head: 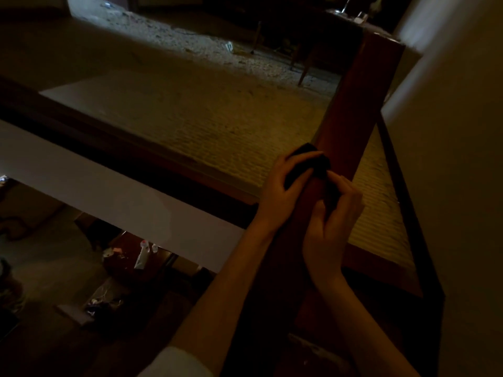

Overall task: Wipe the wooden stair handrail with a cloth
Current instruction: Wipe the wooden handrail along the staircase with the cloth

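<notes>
Handrail [356,110] lower end dark; cloth [307,163] half hidden by both hands.

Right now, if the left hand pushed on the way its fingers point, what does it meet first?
The dark cloth the left hand holds, then the wooden handrail beneath. Dim picture, so depth is unsure.

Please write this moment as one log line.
task: wipe rail | left hand: holds cloth on rail | right hand: pinches cloth | light: dim
</notes>
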`<state>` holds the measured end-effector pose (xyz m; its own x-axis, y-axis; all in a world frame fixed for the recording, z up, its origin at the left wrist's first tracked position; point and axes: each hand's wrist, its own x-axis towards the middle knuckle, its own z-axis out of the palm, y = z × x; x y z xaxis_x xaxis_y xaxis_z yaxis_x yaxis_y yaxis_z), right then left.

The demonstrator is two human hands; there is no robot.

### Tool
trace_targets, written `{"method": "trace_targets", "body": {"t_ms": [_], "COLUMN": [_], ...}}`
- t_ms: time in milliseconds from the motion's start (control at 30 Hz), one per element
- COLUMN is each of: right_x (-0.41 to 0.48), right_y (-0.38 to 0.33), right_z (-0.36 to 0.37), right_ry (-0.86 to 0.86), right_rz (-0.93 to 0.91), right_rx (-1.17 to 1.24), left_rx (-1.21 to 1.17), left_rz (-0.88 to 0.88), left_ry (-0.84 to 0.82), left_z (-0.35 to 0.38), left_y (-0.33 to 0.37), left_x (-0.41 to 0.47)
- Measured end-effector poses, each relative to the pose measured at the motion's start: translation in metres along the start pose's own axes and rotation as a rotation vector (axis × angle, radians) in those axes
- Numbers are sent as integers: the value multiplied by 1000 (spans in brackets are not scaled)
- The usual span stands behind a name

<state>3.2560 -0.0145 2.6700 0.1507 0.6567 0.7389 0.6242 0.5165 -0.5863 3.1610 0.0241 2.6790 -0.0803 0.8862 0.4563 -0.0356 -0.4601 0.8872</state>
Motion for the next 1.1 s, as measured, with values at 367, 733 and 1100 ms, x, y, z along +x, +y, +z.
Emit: {"method": "trace_targets", "body": {"t_ms": [367,733,1100], "right_x": [-49,-31,3], "right_y": [-9,58,69], "right_z": [-23,-76,-49], "right_ry": [-47,162,-93], "right_rz": [125,658,726], "right_rx": [519,724,859], "left_rx": [16,81,993], "left_rz": [-26,-338,-68], "left_ry": [60,-213,40], "left_z": [11,101,84], "left_y": [33,66,23], "left_x": [-99,-93,-104]}}
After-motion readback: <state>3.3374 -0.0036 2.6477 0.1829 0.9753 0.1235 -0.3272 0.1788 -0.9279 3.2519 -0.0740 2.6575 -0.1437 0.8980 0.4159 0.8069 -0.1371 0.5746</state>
